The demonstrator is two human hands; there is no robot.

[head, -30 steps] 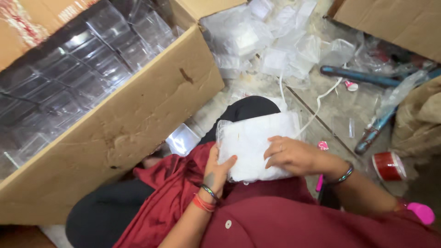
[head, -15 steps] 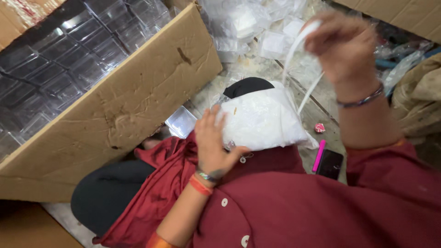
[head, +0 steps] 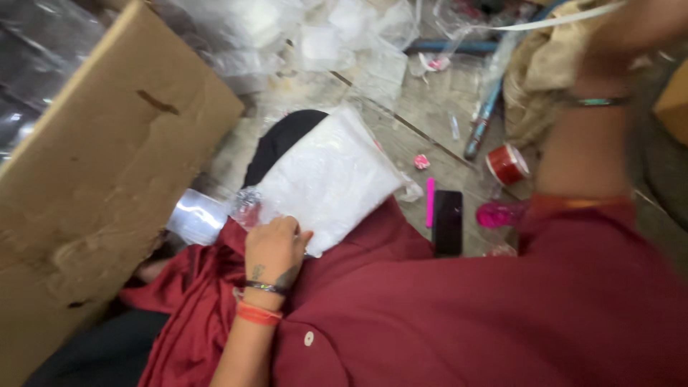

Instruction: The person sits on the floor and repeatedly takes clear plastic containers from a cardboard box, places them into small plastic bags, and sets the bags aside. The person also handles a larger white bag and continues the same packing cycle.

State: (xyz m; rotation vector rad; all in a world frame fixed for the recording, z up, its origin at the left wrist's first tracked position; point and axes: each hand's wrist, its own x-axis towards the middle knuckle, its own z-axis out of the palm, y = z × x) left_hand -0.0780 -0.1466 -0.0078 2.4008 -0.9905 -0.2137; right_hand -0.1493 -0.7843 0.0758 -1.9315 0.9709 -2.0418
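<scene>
A person in a dark red shirt sat on the floor, seen from above through a head camera. The left hand [head: 274,244] rested on the lower corner of a clear plastic bag of white material [head: 330,179], fingers curled down and pressing it against the lap; the bag lay tilted across the person's knee, between a large cardboard box [head: 93,179] on the left and a cluttered patch of tiled floor [head: 430,115] on the right. The right hand [head: 638,29] was raised high at the upper right edge of the view, badly blurred, with a bracelet at the wrist; a thin white strip [head: 545,20] ran from it toward the left, but whether the fingers were closed on the strip could not be told. Beside the bag, on the floor near the person's leg, lay a black phone [head: 448,221] with a pink pen [head: 430,202] just beside it. Further right sat a small red tape roll [head: 507,163] and a bright pink bottle [head: 499,213]. A heap of crumpled clear plastic bags [head: 315,36] filled the floor at the top.
</scene>
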